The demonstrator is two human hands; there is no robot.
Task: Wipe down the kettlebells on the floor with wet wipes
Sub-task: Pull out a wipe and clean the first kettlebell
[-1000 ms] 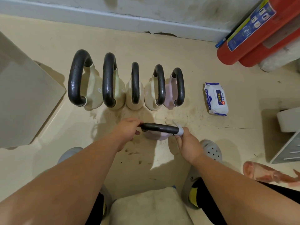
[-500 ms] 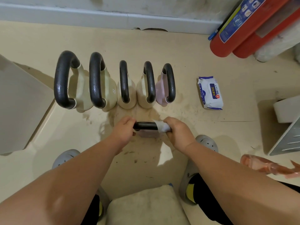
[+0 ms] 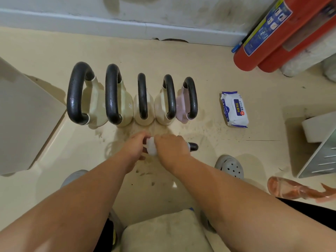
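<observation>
The right hand's [image 3: 171, 149] fingers [image 3: 164, 140] are curled over a white wipe [image 3: 151, 149] and clamp it round a black handle [image 3: 193, 146]. Only the handle's right end shows past the knuckles. The left hand's [image 3: 135, 147] fingers [image 3: 141, 140] bend in toward the handle's other end, touching the wipe, and seem to grip and steady it, though the hold itself is mostly hidden. This kettlebell stands alone just in front of the row [image 3: 143, 100], level with its middle, and its body is covered by the two hands.

The row holds five kettlebells standing side by side, four cream and one pink at the right end, all with black handles. Their handles glint as if damp, which may mean they are already wiped, but this cannot be settled from here. The floor [image 3: 209, 75] just in front of the row is streaked with grime. The pack [image 3: 234, 109] of wipes lies flat to the right of the row, well apart from it.

By this reading the work is mid-stroke on the sixth bell's handle. Its body appears to be left, and perhaps the row too if that sheen is only the finish. The pack lies within reach if a fresh wipe is needed.
</observation>
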